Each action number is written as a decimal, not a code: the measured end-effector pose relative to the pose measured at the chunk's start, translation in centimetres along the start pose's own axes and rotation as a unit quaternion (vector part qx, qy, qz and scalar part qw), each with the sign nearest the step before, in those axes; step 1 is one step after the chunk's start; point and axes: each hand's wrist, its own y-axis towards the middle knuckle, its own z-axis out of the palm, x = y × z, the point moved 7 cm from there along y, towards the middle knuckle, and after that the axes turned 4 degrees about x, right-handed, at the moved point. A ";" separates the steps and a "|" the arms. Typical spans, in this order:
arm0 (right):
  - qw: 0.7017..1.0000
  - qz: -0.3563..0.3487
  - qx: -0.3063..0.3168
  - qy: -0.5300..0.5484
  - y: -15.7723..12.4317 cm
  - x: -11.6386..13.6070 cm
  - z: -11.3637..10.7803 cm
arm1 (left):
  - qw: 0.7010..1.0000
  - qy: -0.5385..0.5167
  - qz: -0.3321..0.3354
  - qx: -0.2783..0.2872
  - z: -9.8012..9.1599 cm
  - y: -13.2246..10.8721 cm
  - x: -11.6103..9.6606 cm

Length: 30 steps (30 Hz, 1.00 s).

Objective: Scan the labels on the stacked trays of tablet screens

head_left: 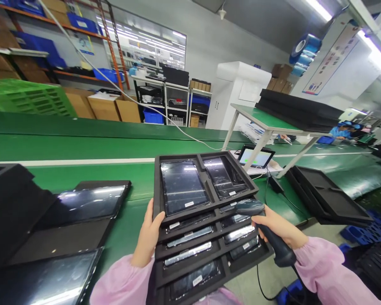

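Observation:
My left hand (pixel 149 233) grips the left edge of a black foam tray (pixel 158 186), the thumb over its rim. Two dark tablet-like screens (pixel 182 186), each with a small white label, lie in the tray's compartments. Below it, staggered toward me, more black trays show strips of similar screens (pixel 190 253). My right hand (pixel 279 224) is wrapped around the handle of a black barcode scanner (pixel 274 245). The scanner's head hangs over the right side of the stack, above a labelled screen. Its cable drops toward the floor.
Large screens (pixel 89 201) on black foam lie at left on the green bench (pixel 136 148). Behind the stack, a small lit tablet (pixel 256 156) stands beneath a white-legged raised shelf (pixel 263 120). Black trays (pixel 330 192) overhang the bench edge at right. Another person (pixel 344 130) sits farther right.

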 end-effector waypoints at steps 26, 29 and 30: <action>0.999 0.028 0.039 0.017 -0.6 -5.1 -2.2 | 0.997 -0.040 -0.044 -0.056 -0.2 -0.7 -0.4; 0.999 0.026 0.028 0.021 -0.6 -5.4 -2.3 | 0.997 -0.043 -0.046 -0.048 -0.2 -0.6 -0.2; 0.999 0.025 0.028 0.023 -0.7 -5.3 -2.2 | 0.997 -0.043 -0.041 -0.046 -0.2 -0.5 -0.2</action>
